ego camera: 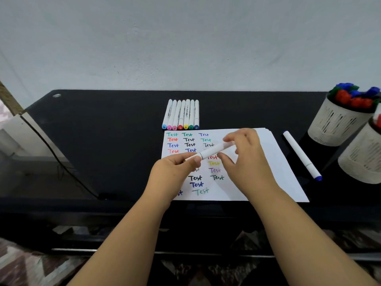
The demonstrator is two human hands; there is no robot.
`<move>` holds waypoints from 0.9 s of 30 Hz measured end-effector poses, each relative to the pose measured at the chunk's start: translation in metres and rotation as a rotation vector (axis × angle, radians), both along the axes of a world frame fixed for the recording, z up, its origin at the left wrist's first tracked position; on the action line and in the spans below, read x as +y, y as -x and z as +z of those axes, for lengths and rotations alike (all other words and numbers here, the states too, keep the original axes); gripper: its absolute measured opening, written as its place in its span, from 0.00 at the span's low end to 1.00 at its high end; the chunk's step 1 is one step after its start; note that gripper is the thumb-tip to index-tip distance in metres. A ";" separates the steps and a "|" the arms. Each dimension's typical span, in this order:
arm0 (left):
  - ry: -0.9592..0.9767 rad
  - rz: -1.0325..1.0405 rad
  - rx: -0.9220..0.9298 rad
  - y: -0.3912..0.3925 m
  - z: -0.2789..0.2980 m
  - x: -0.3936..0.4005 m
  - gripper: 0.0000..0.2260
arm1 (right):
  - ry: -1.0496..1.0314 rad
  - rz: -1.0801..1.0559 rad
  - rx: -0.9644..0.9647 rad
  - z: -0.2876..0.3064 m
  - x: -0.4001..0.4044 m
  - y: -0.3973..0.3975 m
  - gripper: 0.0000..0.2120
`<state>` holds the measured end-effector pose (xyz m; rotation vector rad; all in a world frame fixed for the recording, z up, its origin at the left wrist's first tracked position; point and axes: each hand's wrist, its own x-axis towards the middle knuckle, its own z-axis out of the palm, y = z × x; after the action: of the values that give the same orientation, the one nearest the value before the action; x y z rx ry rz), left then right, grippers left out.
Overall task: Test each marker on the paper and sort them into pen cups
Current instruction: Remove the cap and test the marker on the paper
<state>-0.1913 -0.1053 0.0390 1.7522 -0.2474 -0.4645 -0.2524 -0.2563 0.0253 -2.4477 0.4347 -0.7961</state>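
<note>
Centre left of frame: the left hand (175, 168) grips one end of a white marker (214, 150), fingers curled round it, apparently to steady the barrel. Upper centre: a row of seven capped markers (181, 114) lies side by side above the paper (278, 162), likely awaiting test. The held marker hangs over the paper's centre, above columns of coloured "Test" marks. Centre right: the right hand (245, 153) pinches the marker's far end, judged to be working the cap; the tip and its colour cannot be made out. Further right, a blue-capped marker (301, 154) lies just beside the paper. Right edge: two pen cups (338, 122), both cut off by the frame, the nearer one's contents largely unseen
</note>
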 end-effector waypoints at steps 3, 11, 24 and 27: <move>0.008 0.028 -0.011 -0.003 -0.002 0.000 0.07 | -0.295 -0.122 -0.117 0.004 0.006 0.003 0.11; -0.118 -0.127 -0.096 0.007 0.005 -0.003 0.06 | -1.280 -0.054 0.043 0.019 0.016 0.002 0.15; -0.245 -0.195 -0.198 0.010 0.008 -0.003 0.12 | -1.200 -0.006 0.047 0.014 0.017 -0.002 0.12; -0.203 -0.195 -0.168 0.009 0.007 -0.003 0.08 | -1.187 0.016 0.008 0.013 0.018 -0.002 0.12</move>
<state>-0.2002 -0.1082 0.0464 1.9786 -0.5084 -0.4969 -0.2508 -0.2380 0.0388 -1.3359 0.6435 -0.3282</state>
